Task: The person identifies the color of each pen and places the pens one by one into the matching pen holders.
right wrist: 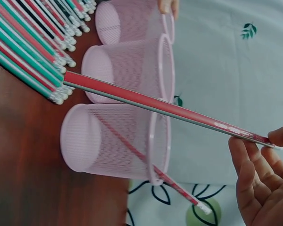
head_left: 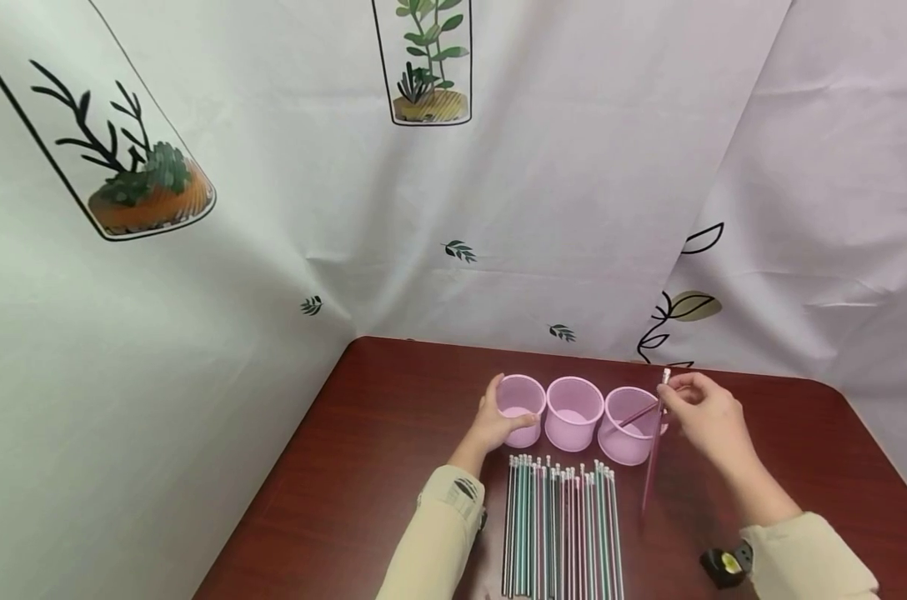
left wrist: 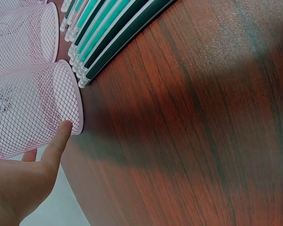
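Observation:
Three pink mesh pen cups stand in a row on the table. My left hand holds the left cup, thumb across its near side and fingers behind it. Between thumb and fingertips, my right hand pinches a red pencil near its eraser end. That pencil hangs nearly upright just right of the right cup, overlapping its edge in the head view. Another red pencil leans inside the right cup, eraser end out over the rim. Nothing shows inside the middle cup.
In front of the cups, a row of striped pencils in green, black and red lies side by side, erasers toward the cups. A dark wrist device sits by the right sleeve. Printed cloth hangs behind the brown table.

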`<action>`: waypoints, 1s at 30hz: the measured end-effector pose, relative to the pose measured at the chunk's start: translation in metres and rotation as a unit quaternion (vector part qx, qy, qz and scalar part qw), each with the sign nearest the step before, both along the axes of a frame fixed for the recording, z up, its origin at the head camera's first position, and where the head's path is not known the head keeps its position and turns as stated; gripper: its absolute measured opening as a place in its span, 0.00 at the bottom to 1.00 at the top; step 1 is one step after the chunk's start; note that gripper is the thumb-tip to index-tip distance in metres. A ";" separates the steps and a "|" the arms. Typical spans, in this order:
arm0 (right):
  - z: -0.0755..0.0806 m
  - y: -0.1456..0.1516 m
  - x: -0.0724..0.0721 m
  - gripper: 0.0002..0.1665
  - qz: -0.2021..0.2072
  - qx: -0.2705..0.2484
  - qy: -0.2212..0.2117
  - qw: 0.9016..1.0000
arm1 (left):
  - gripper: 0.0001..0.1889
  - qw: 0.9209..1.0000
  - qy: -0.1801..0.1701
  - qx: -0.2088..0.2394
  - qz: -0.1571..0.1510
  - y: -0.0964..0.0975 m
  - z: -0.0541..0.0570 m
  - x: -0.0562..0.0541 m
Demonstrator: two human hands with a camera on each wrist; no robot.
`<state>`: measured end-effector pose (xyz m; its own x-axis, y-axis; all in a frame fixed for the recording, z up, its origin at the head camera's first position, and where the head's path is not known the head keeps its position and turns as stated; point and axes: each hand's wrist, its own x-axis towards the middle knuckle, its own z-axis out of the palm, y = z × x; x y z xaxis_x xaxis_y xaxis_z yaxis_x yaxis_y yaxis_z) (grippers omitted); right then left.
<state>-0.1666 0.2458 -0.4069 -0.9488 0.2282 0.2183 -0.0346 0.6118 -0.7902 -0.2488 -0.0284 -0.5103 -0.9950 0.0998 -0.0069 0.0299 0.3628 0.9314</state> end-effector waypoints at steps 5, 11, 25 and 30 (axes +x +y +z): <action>0.013 0.002 -0.005 0.18 -0.004 -0.023 0.007 1.000 | 0.53 1.000 -0.002 0.004 0.000 -0.001 -0.001 0.000; 0.020 0.006 -0.009 0.20 -0.040 -0.057 0.016 0.997 | 0.53 1.000 -0.002 0.002 0.000 -0.001 -0.003 -0.001; 0.023 0.015 -0.013 0.05 -0.095 -0.163 0.045 0.981 | 0.52 1.000 0.000 -0.002 0.003 -0.001 -0.002 0.000; 0.005 0.018 -0.015 0.09 -0.112 -0.132 0.016 0.985 | 0.52 1.000 -0.008 0.001 0.004 -0.001 0.000 0.001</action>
<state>-0.1816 0.2640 -0.4015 -0.8621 0.4836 0.1515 0.0506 0.3795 -0.9238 -0.2474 -0.0293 -0.5105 -0.9956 0.0911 -0.0232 0.0112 0.3602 0.9328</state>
